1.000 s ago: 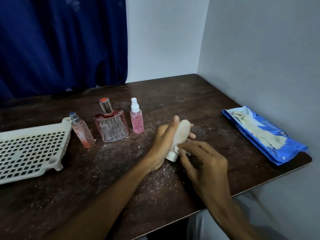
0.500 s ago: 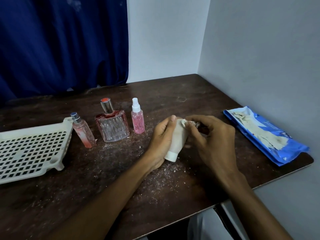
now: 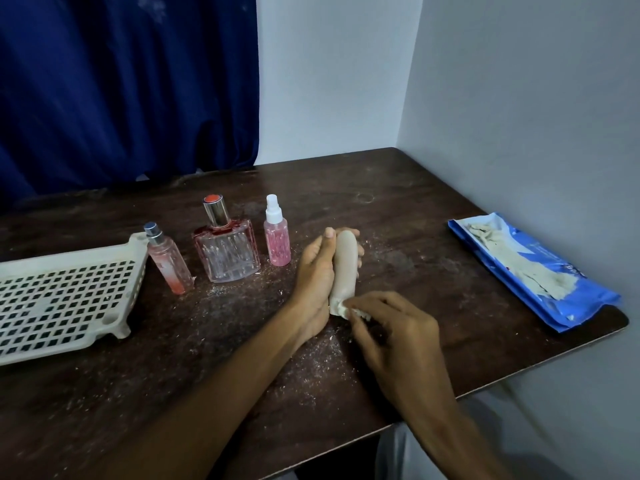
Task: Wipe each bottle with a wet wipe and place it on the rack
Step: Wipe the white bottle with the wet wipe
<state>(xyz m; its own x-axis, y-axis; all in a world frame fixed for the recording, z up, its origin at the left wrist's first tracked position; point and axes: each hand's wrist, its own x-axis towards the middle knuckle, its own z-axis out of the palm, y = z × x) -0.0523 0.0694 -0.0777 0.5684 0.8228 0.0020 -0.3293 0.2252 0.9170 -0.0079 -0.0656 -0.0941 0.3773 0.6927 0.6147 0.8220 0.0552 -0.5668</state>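
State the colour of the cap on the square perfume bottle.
The cap is silver with an orange-red top, seen in the head view.

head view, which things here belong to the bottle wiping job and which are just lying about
Job: white bottle in the left hand, wet wipe in the right hand, slim pink bottle, square perfume bottle, pink spray bottle, rack, wipes pack.
Just there: blue curtain, white specks on the table.

Dusty brown table (image 3: pixel 398 209): rack (image 3: pixel 69 296), three bottles (image 3: pixel 227 252), wipes pack (image 3: pixel 540 271).
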